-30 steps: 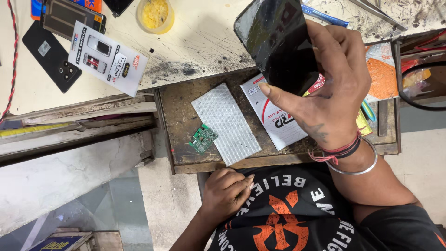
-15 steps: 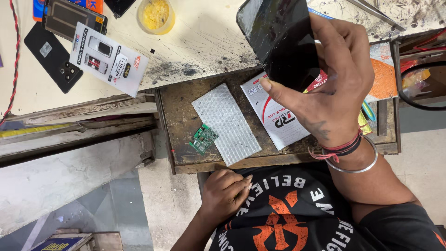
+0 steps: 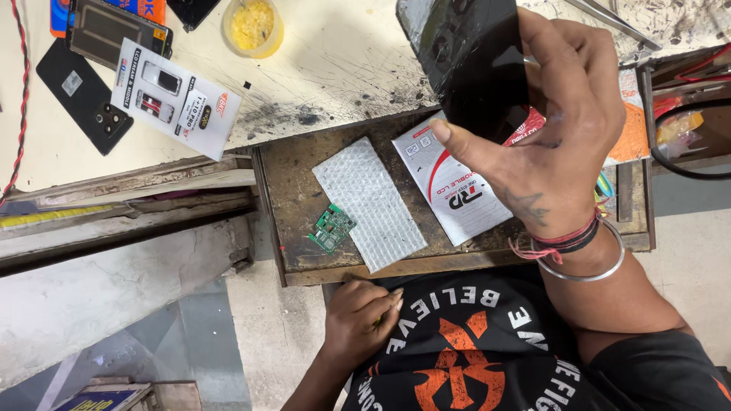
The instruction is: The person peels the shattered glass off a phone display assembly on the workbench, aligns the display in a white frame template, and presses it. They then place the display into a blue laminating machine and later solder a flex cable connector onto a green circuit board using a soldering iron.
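Right hand [image 3: 560,144] raised over the bench [image 3: 343,61], fingers [image 3: 457,141] clamped on the edges of a dark glossy phone screen [image 3: 468,61] held tilted above the pull-out tray [image 3: 293,183]. Left hand [image 3: 358,320] low at the tray's front edge against the black shirt [image 3: 487,350], fingers curled together; cannot tell whether they hold anything. Below the right fingers on the tray: white packet [image 3: 449,179]; left of it, bubble-wrap sheet [image 3: 369,202], with a small green circuit board [image 3: 332,227] touching its left edge.
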A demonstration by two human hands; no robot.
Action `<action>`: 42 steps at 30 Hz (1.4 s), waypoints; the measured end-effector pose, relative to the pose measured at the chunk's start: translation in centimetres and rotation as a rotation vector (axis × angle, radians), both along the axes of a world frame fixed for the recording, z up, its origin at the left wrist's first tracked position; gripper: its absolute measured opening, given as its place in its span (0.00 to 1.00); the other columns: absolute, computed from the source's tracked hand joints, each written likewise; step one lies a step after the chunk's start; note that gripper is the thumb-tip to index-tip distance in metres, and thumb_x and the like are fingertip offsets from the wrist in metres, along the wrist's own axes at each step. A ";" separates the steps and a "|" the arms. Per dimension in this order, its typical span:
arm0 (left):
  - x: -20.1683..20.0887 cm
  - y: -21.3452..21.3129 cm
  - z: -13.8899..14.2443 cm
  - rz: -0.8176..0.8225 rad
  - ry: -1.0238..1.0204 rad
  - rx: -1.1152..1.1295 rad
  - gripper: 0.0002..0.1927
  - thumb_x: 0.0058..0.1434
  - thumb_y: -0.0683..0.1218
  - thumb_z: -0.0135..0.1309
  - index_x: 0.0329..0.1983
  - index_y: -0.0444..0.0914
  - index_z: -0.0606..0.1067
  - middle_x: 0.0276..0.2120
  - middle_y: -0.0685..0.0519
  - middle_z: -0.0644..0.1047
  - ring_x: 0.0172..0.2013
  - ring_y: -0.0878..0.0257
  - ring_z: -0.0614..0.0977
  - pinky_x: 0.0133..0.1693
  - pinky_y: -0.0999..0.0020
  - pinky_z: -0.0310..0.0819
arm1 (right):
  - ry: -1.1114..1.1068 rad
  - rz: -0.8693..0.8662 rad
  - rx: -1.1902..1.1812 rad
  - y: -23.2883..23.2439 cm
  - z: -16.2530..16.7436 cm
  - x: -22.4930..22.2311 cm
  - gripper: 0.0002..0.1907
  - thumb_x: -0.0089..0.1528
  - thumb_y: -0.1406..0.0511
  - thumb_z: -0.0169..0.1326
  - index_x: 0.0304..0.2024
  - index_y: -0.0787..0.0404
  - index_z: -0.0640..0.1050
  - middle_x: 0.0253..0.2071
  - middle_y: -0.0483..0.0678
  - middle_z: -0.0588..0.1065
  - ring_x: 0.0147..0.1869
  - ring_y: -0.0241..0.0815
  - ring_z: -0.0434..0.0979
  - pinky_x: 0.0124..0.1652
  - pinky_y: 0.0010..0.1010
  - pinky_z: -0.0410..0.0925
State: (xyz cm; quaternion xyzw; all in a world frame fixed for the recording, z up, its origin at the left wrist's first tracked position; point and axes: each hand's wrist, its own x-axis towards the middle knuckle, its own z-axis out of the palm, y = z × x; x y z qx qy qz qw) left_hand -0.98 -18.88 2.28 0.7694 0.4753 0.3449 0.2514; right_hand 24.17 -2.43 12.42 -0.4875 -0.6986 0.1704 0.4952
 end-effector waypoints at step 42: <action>3.9 5.1 3.9 -0.162 -0.406 -0.592 0.19 0.66 0.49 0.58 0.57 0.38 0.79 0.28 0.57 0.79 0.28 0.70 0.78 0.30 0.72 0.72 | 0.893 0.470 -1.056 -6.9 -7.6 4.1 0.41 0.65 0.53 0.62 0.72 0.71 0.65 0.62 0.57 0.72 0.59 0.51 0.80 0.58 0.42 0.73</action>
